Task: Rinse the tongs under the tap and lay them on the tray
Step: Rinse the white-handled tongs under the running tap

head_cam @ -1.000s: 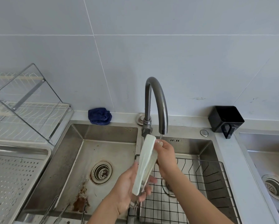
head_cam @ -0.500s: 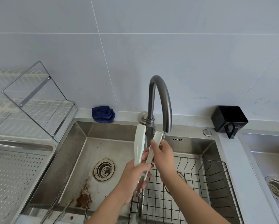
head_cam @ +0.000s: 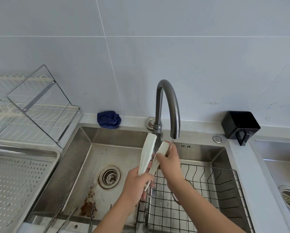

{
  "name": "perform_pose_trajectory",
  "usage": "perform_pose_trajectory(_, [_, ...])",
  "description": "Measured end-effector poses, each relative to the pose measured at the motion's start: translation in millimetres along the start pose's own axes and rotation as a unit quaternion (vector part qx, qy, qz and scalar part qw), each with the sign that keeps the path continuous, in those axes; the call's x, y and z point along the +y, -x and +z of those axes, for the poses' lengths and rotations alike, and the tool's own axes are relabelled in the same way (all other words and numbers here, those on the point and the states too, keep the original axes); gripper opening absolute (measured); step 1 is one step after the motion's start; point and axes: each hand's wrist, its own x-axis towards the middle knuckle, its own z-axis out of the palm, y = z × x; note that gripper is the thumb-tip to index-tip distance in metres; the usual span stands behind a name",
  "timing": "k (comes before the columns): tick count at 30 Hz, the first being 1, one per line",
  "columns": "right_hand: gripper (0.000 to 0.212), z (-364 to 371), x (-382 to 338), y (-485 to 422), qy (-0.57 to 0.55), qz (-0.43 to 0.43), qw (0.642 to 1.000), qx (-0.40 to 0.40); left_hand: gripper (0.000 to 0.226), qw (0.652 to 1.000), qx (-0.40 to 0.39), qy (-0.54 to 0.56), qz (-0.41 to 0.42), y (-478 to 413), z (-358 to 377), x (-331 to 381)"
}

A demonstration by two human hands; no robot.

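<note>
The pale cream plastic tongs stand nearly upright over the stainless steel sink, hinge end down. Their two arms are splayed, tips up beside the spout of the dark grey arched tap. The left hand grips the lower end. The right hand pinches the right arm near its tip, just under a thin stream of water. The perforated steel tray sits well to the left, beyond the sink's left basin — so the left hand is the nearer one. Laying the tongs down would likely mean carrying them leftward and tipping their long axis from upright to flat — probably once the right hand lets go.
</note>
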Motion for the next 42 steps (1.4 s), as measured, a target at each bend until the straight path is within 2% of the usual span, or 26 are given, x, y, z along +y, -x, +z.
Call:
perform_pose_trajectory(2, [0.052, -1, 5, 7, -0.017, 0.022, 0.998, -0.053, 0.053, 1.0, -0.002, 0.021, -0.006, 0, -3, 1])
perform_pose_trajectory(3, [0.048, -4, 4, 7, -0.012, 0.03, 0.998, -0.054, 0.055, 1.0, -0.005, 0.024, -0.008, 2, -3, -1])
perform_pose_trajectory(6, [0.008, -15, -4, -7, 0.014, 0.036, 0.999, 0.014, 0.058, 1.0, -0.014, 0.004, -0.008, 6, 1, -5])
perform_pose_trajectory(7, [0.007, -16, -6, -9, 0.027, 0.036, 0.998, 0.041, 0.058, 1.0, -0.015, 0.002, -0.008, 7, 3, -6])
perform_pose_trajectory(9, [0.012, -14, -2, -5, -0.005, 0.045, 0.998, 0.04, 0.054, 1.0, -0.012, 0.004, -0.009, 7, 6, -6])
perform_pose_trajectory(12, [0.037, -11, 10, 13, -0.105, 0.075, 0.989, -0.074, 0.048, 1.0, 0.016, 0.017, -0.02, 7, 6, -5])
perform_pose_trajectory(13, [0.039, -14, 11, 15, -0.109, 0.084, 0.986, -0.093, 0.048, 0.999, 0.025, 0.021, -0.023, 8, 7, -6])
perform_pose_trajectory(14, [0.032, -17, 10, 11, -0.101, 0.081, 0.987, -0.092, 0.049, 0.999, 0.034, 0.023, -0.025, 9, 9, -6])
perform_pose_trajectory(16, [0.007, -25, 2, -2, -0.062, 0.059, 0.996, -0.036, 0.048, 0.998, 0.049, 0.023, -0.019, 11, 16, -6])
perform_pose_trajectory(18, [0.028, -26, -6, -17, -0.021, 0.037, 0.999, 0.017, 0.045, 0.997, 0.072, 0.028, -0.005, 11, 25, -3])
perform_pose_trajectory(19, [0.027, -24, -8, -19, -0.012, 0.026, 0.999, 0.016, 0.042, 0.996, 0.084, 0.03, 0.0, 9, 29, -1])
perform_pose_trajectory(21, [0.009, -15, -5, -14, -0.008, 0.019, 0.999, -0.046, 0.036, 0.994, 0.102, 0.043, 0.003, 7, 31, 5])
perform_pose_trajectory(24, [0.036, -11, 9, 0, -0.045, 0.035, 0.985, -0.162, 0.039, 0.993, 0.097, 0.058, 0.021, 4, 22, 12])
perform_pose_trajectory(26, [0.045, -14, 9, -3, -0.054, 0.034, 0.978, -0.199, 0.039, 0.994, 0.089, 0.051, 0.022, -1, 16, 13])
perform_pose_trajectory(28, [0.038, -17, 3, -12, -0.052, 0.031, 0.985, -0.161, 0.042, 0.996, 0.075, 0.044, 0.018, -6, 16, 12])
perform_pose_trajectory(31, [0.016, -22, -7, -25, -0.052, 0.02, 0.998, -0.043, 0.046, 0.998, 0.034, 0.029, 0.032, -12, 22, 13])
perform_pose_trajectory(33, [0.017, -25, -5, -19, -0.065, 0.017, 0.996, -0.059, 0.046, 0.999, 0.024, 0.024, 0.039, -14, 25, 15])
perform_pose_trajectory(36, [0.03, -26, 10, 3, -0.052, 0.017, 0.985, -0.162, 0.05, 0.997, 0.023, 0.051, 0.05, -15, 24, 16])
perform_pose_trajectory(40, [0.023, -38, 10, -5, -0.102, 0.012, 0.986, -0.128, 0.057, 0.998, 0.007, 0.055, 0.042, -15, 27, 10])
perform_pose_trajectory(42, [0.027, -42, 6, -10, -0.142, 0.022, 0.98, -0.137, 0.056, 0.997, 0.0, 0.058, 0.046, -14, 29, 7])
